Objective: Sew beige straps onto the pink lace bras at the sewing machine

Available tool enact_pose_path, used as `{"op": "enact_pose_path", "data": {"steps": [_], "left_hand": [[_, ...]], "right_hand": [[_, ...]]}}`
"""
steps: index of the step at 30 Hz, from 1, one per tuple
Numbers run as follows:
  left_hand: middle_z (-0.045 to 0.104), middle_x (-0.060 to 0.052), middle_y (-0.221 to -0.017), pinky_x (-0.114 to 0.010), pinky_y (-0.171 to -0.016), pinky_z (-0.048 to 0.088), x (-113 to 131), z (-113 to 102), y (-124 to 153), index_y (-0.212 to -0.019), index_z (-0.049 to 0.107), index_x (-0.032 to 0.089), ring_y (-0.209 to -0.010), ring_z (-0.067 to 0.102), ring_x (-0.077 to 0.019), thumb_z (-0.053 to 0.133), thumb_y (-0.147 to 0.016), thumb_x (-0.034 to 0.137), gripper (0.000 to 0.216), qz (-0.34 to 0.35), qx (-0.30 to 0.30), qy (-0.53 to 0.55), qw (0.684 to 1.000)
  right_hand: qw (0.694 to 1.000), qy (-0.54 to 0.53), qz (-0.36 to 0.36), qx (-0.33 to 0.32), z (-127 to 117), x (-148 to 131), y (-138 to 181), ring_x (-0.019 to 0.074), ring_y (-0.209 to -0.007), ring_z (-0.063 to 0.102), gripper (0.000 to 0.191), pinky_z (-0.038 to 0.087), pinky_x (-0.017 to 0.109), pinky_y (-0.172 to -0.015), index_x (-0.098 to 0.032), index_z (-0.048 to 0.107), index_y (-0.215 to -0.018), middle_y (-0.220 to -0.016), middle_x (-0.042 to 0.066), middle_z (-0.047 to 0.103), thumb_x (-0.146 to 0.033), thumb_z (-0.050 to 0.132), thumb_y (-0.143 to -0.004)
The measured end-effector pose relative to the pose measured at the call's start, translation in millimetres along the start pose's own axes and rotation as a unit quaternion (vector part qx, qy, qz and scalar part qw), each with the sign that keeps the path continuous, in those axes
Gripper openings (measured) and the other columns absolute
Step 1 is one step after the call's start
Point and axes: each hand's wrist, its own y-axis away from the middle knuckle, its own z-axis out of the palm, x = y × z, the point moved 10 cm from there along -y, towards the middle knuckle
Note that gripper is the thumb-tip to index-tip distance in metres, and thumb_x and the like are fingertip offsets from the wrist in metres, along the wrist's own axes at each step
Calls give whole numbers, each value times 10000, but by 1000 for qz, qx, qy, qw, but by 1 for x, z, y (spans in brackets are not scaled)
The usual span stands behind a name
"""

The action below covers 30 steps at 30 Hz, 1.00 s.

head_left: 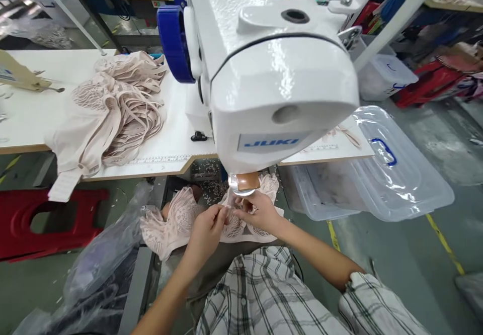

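Observation:
A pale pink lace bra (181,219) lies across my lap, spread below the head of a white sewing machine (283,83). My left hand (209,227) pinches the bra near its middle, thumb and fingers pressed together. Just to the right, my right hand (262,214) also pinches the bra close to the machine's needle area, its fingers bent. Both hands are almost touching each other. The machine's lower end, with a brown and silver part (244,181), hides the needle and some of the lace.
A pile of pale pink bras (116,106) with a white tag lies on the white table (175,144) at left. A red stool (22,224) and plastic bag (101,259) are below. Clear plastic bins (407,174) stand at right.

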Motion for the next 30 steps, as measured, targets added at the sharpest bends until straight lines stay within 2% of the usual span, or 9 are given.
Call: {"op": "enact_pose_path", "data": {"steps": [5,9,12,16,18,21,23,25,30], "left_hand": [[521,7,-620,-260,-548,355,20,7,3,-734,526,210,-549,472,-148,353,-952,367,320,54,-6,-51,997],[555,-2,-628,-251,-563,390,24,1,8,-734,542,203,-571,510,-144,384,-948,364,310,54,28,-31,998],[612,-14,-650,-245,-559,434,17,-1,9,-805,602,189,-579,556,-146,417,-932,398,307,23,41,32,998],[654,-27,-660,-247,-540,457,7,-2,8,-815,645,182,-571,577,-153,483,-887,442,315,-14,45,61,997],[663,-33,-656,-250,-535,454,5,-4,8,-806,649,183,-563,577,-155,489,-878,463,331,-16,47,43,998],[684,-46,-667,-261,-538,465,3,-2,7,-837,646,183,-564,592,-164,495,-863,497,350,-23,25,28,999],[698,-57,-689,-268,-532,473,-1,1,5,-867,638,181,-573,604,-172,522,-832,537,376,-43,14,49,998],[695,-59,-692,-274,-535,478,-1,4,3,-857,635,180,-580,604,-176,556,-795,575,408,-57,4,79,995],[671,-48,-707,-261,-553,454,4,8,1,-822,657,162,-591,563,-148,604,-777,587,430,-79,-16,155,985]], "right_hand": [[999,50,2,-7,-1,-2,3,151,-689,633,244,479,249,-600,-213,706,-966,-840,59,711,-293,476,-971],[997,37,23,56,-3,-8,8,141,-616,577,182,433,253,-573,-205,664,-784,-719,35,661,-207,510,-883],[986,-78,130,73,4,8,17,125,-572,523,154,409,243,-539,-203,579,-680,-640,6,592,-233,541,-827],[940,-255,223,-31,25,28,25,111,-523,473,192,388,229,-486,-199,556,-722,-606,-25,536,-343,554,-849],[955,-215,200,-49,5,37,17,124,-563,514,215,423,238,-519,-194,587,-765,-639,-13,571,-369,548,-882],[982,67,175,28,-75,68,-9,180,-799,625,186,509,292,-707,-187,646,-910,-874,60,689,-283,488,-935],[929,296,214,54,-132,96,-27,225,-1028,624,269,503,345,-875,-158,629,-1105,-1115,126,684,-181,411,-950],[904,356,231,40,-168,122,-48,272,-1136,591,330,468,391,-954,-122,612,-1175,-1207,174,659,-101,422,-906],[886,399,232,-48,-183,154,-81,321,-936,652,271,491,383,-774,-90,641,-1079,-1041,215,699,-134,533,-834]]}}
